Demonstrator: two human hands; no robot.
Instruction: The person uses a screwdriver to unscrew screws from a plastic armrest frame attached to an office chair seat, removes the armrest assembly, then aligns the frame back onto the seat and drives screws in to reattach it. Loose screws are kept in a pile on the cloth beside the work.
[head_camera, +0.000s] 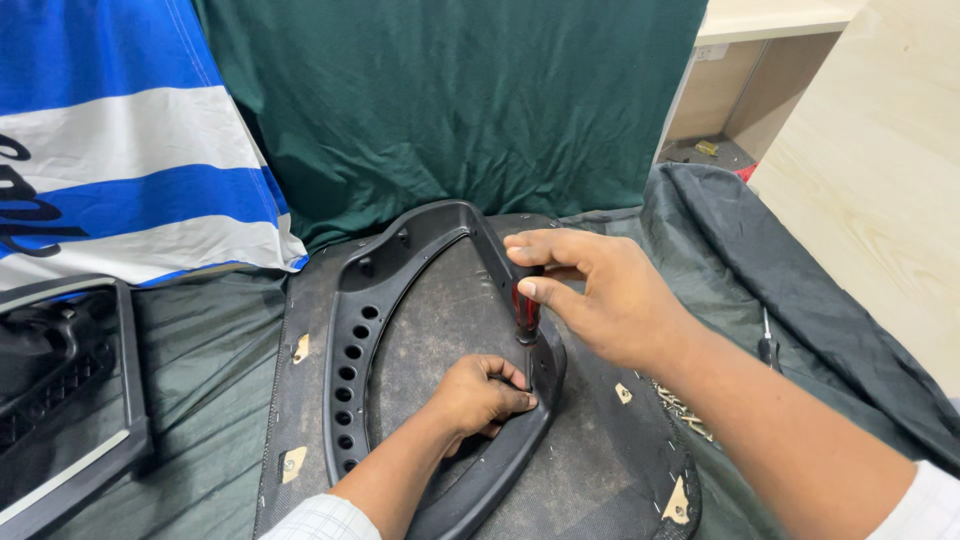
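A black plastic chair frame (350, 320) with a row of round holes lies on an upturned black fabric seat panel (600, 470). My right hand (600, 295) grips the red and black handle of a screwdriver (525, 312) that stands upright, tip down on the frame's right rail. My left hand (480, 395) is curled around that rail at the foot of the screwdriver shaft, fingers closed beside the tip.
Dark green cloth (450, 100) hangs behind and covers the surface. A blue and white striped cloth (120, 150) hangs at the left. Another black chair part (70, 400) lies at the left edge. A second screwdriver (768, 345) rests at the right, near pale wooden panels (880, 180).
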